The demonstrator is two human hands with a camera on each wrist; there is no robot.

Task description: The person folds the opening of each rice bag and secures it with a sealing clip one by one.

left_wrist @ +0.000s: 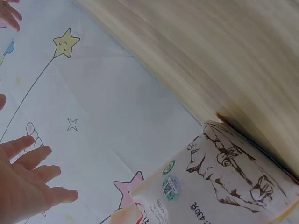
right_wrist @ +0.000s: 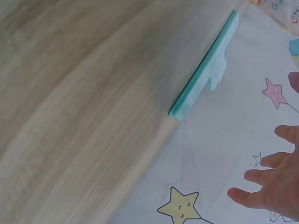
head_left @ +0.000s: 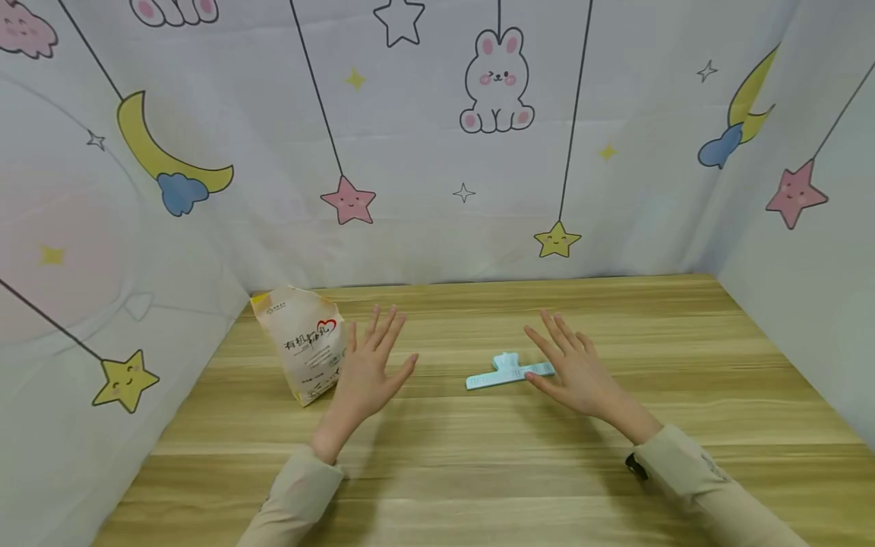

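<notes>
- Left hand [head_left: 369, 378] and right hand [head_left: 577, 372] are held well apart, palms facing down, fingers extended and spread, with nothing gripped in either one.
- Behind the hands, toward the person, are pale beige sleeves [head_left: 297, 486] reaching the wrists; a small black object [head_left: 636, 466] shows under the right cuff.
- Below both hands lies a light brown wood-grain surface [head_left: 437, 471], darkened by soft shadows beneath the forearms.
- Between the hands, nearer the right one, a pale mint-blue plastic clip [head_left: 507, 374] rests on the surface: a long straight bar with a scalloped grip tab on the side away from the person. From the head view the right thumb overlaps the bar's right end; the right wrist view shows the clip apart from the fingers.
- Just left of the left hand, a cream bag [head_left: 304, 342] with dark printed characters, a red heart outline and yellow corners stands on the surface, its top tilted outward to the left. The hand covers part of its right edge in the head view, while the left wrist view shows a gap between fingers and bag.
- Beyond the hands, past the surface's far edge, hangs a white fabric curtain [head_left: 424, 137] printed with rabbits, crescent moons and smiling pink and yellow stars; it also runs along both sides.
</notes>
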